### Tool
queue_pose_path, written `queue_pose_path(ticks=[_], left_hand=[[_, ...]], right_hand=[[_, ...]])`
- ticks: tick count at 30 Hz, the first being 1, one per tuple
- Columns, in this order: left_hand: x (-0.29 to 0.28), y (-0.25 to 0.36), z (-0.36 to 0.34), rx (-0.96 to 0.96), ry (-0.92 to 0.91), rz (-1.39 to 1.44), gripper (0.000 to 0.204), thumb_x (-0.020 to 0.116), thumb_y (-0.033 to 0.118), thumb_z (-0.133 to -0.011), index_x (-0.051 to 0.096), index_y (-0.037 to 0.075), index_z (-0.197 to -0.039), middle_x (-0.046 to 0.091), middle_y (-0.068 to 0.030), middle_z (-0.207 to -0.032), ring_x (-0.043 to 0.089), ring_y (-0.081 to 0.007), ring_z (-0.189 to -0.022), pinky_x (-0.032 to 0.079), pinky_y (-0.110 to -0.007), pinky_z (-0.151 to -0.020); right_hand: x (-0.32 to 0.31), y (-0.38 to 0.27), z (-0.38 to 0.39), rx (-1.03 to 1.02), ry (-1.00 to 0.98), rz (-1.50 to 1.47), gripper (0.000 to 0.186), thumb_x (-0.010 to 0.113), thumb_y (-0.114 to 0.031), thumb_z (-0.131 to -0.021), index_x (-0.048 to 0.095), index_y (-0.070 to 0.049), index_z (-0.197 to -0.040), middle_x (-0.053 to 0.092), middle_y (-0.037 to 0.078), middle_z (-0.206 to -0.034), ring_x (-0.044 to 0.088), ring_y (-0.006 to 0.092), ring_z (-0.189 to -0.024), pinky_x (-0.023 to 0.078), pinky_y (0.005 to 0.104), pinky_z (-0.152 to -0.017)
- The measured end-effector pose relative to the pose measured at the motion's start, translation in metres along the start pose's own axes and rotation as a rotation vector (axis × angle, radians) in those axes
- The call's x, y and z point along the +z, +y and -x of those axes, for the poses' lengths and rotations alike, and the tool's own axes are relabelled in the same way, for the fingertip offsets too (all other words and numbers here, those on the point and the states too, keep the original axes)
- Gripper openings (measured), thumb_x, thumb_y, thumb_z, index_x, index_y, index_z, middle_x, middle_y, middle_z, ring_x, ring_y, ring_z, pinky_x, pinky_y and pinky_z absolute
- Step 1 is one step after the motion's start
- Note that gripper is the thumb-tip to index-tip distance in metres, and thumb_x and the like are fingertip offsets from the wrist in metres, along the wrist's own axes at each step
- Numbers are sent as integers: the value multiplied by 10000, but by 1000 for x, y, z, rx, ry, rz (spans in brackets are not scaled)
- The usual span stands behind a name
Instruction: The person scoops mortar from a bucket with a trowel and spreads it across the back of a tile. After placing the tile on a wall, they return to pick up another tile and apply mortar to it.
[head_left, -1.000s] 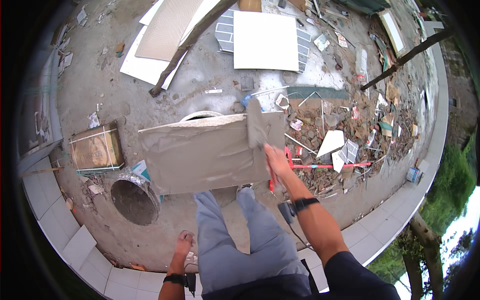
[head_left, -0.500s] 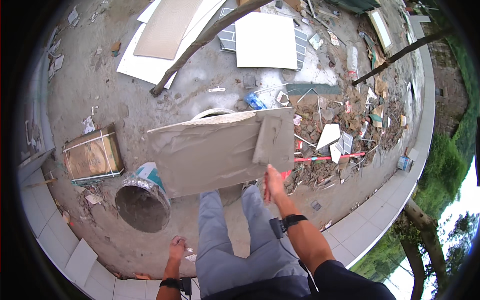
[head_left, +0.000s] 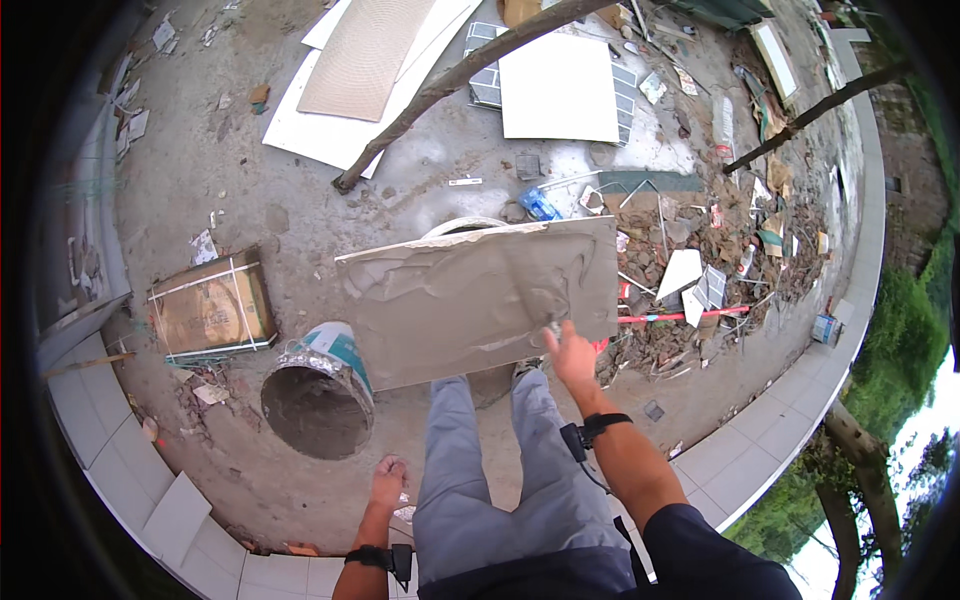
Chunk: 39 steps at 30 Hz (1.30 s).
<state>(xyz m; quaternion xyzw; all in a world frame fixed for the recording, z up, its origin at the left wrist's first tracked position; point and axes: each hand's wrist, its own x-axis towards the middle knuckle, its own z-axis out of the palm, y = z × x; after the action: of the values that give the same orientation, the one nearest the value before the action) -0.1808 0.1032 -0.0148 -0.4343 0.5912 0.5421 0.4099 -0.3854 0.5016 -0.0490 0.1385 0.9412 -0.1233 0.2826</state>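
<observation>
A large rectangular tile lies before my legs, its upper face spread with wet grey mortar in ridges and swirls. My right hand is closed around a trowel near the tile's right part. The trowel's blade is coated and smeared by motion, hard to tell from the mortar, and its handle is hidden by my fingers. My left hand hangs low beside my left leg, fingers curled, with nothing seen in it. Left of the tile stands a bucket with grey mortar inside.
A strapped cardboard box lies left of the bucket. Behind the tile show a round white rim and a blue bottle. Rubble and a red rod lie to the right. White boards and wooden poles are farther off.
The trowel has shifted within the mortar, its blade now blurred and turned, with fresh swirls around it. My right hand has turned over the near right part. The whole view has shifted slightly.
</observation>
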Motion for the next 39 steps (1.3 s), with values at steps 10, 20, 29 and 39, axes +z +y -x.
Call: queue_pose_path(ticks=[10, 20, 29, 39], left_hand=[[-8, -24, -8, -33, -21, -40, 114, 537, 146, -910, 610, 72, -862, 587, -30, -634, 522, -103, -509, 415, -251, -482], [-5, -16, -15, -47, -30, -14, 109, 544, 149, -901, 603, 73, -852, 583, -26, -631, 510, -98, -510, 421, -249, -490], [-8, -7, -10, -39, 14, 74, 110, 552, 148, -904, 598, 57, -862, 562, -21, -622, 506, -87, -511, 414, -240, -477], [-21, -25, -17, -104, 4, 90, 111, 552, 150, -892, 602, 54, -870, 569, -33, -610, 480, -91, -479, 389, -249, -463]], right_hand=[[-57, 65, 31, 136, 1, -358, 486, 526, -468, -915, 565, 15, -960, 621, 235, -736, 631, 371, -680, 478, 476, -640], [-26, -77, -81, 149, -178, -979, 477, 510, -458, -933, 530, -19, -749, 559, 78, -622, 559, 185, -538, 432, 352, -496], [-53, -96, -49, 225, -324, -1127, 383, 515, -458, -938, 508, -94, -819, 470, 8, -606, 443, 102, -468, 362, 272, -418], [-10, -153, -24, 99, -367, -899, 471, 531, -478, -922, 533, -10, -869, 534, 36, -642, 521, 141, -531, 419, 316, -493]])
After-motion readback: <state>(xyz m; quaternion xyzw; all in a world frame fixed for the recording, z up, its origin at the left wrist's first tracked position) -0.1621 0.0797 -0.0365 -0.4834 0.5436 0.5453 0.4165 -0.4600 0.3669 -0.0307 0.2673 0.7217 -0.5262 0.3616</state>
